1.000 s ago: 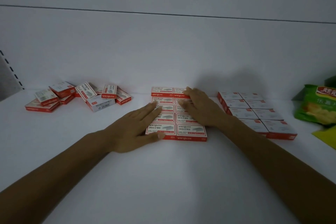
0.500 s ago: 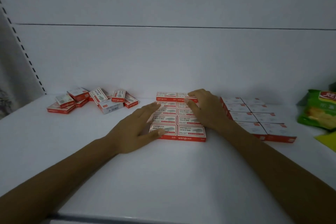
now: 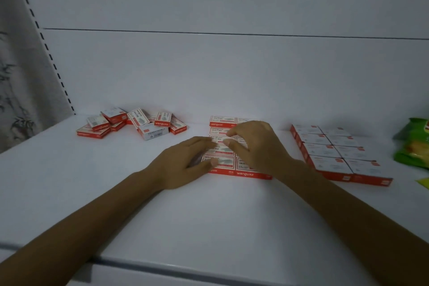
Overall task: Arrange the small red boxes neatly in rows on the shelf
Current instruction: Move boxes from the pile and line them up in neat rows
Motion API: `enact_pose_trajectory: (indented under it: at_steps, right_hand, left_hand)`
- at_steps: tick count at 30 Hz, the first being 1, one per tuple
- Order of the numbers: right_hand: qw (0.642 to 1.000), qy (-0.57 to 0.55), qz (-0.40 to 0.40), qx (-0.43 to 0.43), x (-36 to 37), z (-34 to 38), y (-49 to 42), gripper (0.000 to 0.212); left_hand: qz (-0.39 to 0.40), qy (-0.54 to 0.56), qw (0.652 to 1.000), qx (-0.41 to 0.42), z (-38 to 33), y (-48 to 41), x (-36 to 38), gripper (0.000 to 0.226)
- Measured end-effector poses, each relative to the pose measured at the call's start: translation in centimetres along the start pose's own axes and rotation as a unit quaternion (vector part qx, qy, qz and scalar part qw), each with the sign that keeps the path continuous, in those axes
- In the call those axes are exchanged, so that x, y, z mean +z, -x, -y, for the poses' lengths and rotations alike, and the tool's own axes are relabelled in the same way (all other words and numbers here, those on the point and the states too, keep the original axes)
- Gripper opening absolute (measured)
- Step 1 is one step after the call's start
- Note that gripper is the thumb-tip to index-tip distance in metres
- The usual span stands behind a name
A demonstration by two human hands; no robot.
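Squaring up the middle block (image 3: 243,173) of small red boxes: two columns, rows running front to back on the shelf (image 3: 209,216), each box's long axis left-right. Left hand (image 3: 183,162) lies against the block's left side, grip spread, fingers straight, thumb at the front corner. Right hand (image 3: 257,146) arches over the right column, fingers bent with tips on the tops; cannot tell whether that grip pinches a box. Loose pile (image 3: 139,123) of the same boxes sits at the back left, well apart from the block, boxes tilted at mixed angles, so each likely needs turning before joining a row. The pile lies left of both hands and the left hand is nearer, so it is probably the one to fetch. Finished block (image 3: 336,153) stands to the right, green snack bag (image 3: 413,146) beyond it. Readable: "wengu" and "24/6" on the middle block's red front edge, "wengu" on one pile box. Smaller print is too blurred.
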State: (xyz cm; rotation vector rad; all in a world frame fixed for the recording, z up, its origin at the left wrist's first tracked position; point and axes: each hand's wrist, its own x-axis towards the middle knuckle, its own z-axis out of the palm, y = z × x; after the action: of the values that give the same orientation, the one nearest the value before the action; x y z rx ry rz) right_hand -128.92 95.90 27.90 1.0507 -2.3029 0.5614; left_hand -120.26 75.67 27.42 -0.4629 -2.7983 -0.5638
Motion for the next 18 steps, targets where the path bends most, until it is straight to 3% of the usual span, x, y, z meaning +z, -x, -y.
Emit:
enact_pose_trajectory:
  at_steps: [4, 11, 15, 18]
  right_hand:
    - [0.999, -0.024, 0.012, -0.023, -0.2, 1.9, -0.4, 0.038]
    - [0.996, -0.053, 0.065, -0.032, -0.1, 5.3, -3.4, 0.037]
    - [0.993, -0.057, 0.096, -0.042, 1.6, 7.8, -5.8, 0.037]
    - [0.994, -0.025, 0.101, -0.044, 2.8, 9.0, -8.0, 0.037]
  left_hand:
    - [-0.04, -0.01, 0.999, -0.003, 0.0, 0.5, -0.3, 0.058]
    - [-0.038, -0.108, 0.993, 0.008, 5.4, 2.4, -6.3, 0.066]
    - [-0.033, -0.112, 0.993, 0.016, 9.2, 4.0, -7.9, 0.062]
    - [-0.022, -0.09, 0.996, 0.013, 11.0, 4.6, -8.1, 0.07]
